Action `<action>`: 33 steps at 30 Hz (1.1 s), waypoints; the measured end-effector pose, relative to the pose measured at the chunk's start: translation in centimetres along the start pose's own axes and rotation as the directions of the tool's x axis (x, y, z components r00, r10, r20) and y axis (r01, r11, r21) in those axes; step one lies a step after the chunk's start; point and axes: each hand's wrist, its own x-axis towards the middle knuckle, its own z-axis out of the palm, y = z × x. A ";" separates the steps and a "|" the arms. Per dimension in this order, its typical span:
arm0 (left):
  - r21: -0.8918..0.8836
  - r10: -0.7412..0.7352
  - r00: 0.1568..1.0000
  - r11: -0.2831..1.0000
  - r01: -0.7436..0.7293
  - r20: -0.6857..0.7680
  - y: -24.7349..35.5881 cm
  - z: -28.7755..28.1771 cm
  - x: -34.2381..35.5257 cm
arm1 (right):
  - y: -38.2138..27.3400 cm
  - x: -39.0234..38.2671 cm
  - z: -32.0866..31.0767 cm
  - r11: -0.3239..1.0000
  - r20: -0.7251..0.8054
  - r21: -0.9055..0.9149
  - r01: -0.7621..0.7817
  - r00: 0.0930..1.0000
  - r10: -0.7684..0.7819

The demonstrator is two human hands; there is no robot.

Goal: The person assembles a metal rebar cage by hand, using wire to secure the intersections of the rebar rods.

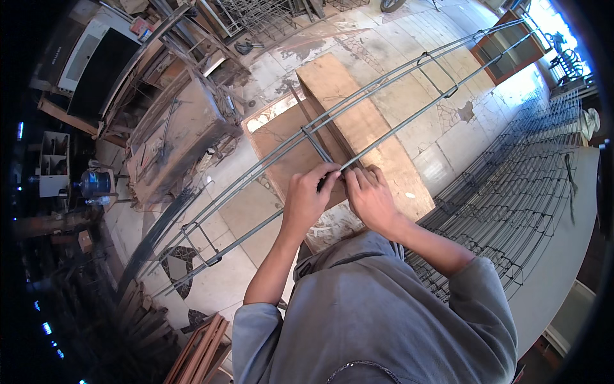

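A long cage of thin steel rods [396, 130] runs diagonally from lower left to upper right in front of me, with rectangular steel stirrups [316, 146] across it at intervals. My left hand [308, 195] is closed, its thumb and fingers pinching the near rod beside the middle stirrup's corner. Right next to it, my right hand [371, 200] is closed too, fingers curled down at the same joint. What its fingertips hold is hidden. Beneath the cage stands a wooden box-like piece [348, 86], with a flat brown board [278, 144] on its left.
Stacked wire-like steel frames [492, 211] lie at my right. A cluttered wooden workbench [182, 128] stands at the left, with a blue water jug [97, 184] beyond it. A glass-fronted wooden cabinet [508, 51] sits near the cage's far end. Reddish wooden pieces [198, 349] lie at lower left.
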 end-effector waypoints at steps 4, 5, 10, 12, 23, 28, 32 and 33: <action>0.005 0.045 0.999 0.999 -0.044 -0.028 0.0 0.1 -0.1 | -0.3 -0.1 1.2 0.995 0.004 0.078 -0.068 0.998 0.068; 0.006 0.038 0.998 0.999 -0.038 -0.041 -0.1 0.1 -0.1 | -0.2 0.0 1.1 0.998 0.007 0.044 -0.051 0.999 0.051; 0.021 0.019 0.997 1.000 -0.018 -0.077 -0.2 0.3 -0.2 | 0.8 0.2 1.1 0.999 0.003 -0.030 0.033 0.999 -0.033; -0.003 0.033 0.996 0.999 -0.034 -0.084 -0.3 0.5 -0.2 | 0.7 0.1 0.8 0.997 0.044 0.081 -0.017 0.999 0.013; -0.065 -0.006 0.998 0.998 0.002 -0.058 -0.7 0.1 -0.3 | 1.0 3.0 -6.1 0.951 0.367 0.303 -0.068 0.929 -0.051; -0.003 0.073 0.996 0.997 -0.073 -0.059 -1.7 0.4 -0.6 | 0.8 4.3 -8.8 0.957 0.322 -0.006 0.292 0.906 -0.274; -0.015 0.067 0.995 0.998 -0.069 -0.077 -1.3 0.2 -1.0 | -0.2 5.9 -11.3 0.804 0.456 -0.227 0.549 0.790 -0.410; -0.001 0.082 0.992 0.997 -0.082 -0.101 -1.4 0.2 -1.0 | -0.3 6.6 -11.7 0.755 0.468 -0.231 0.613 0.751 -0.466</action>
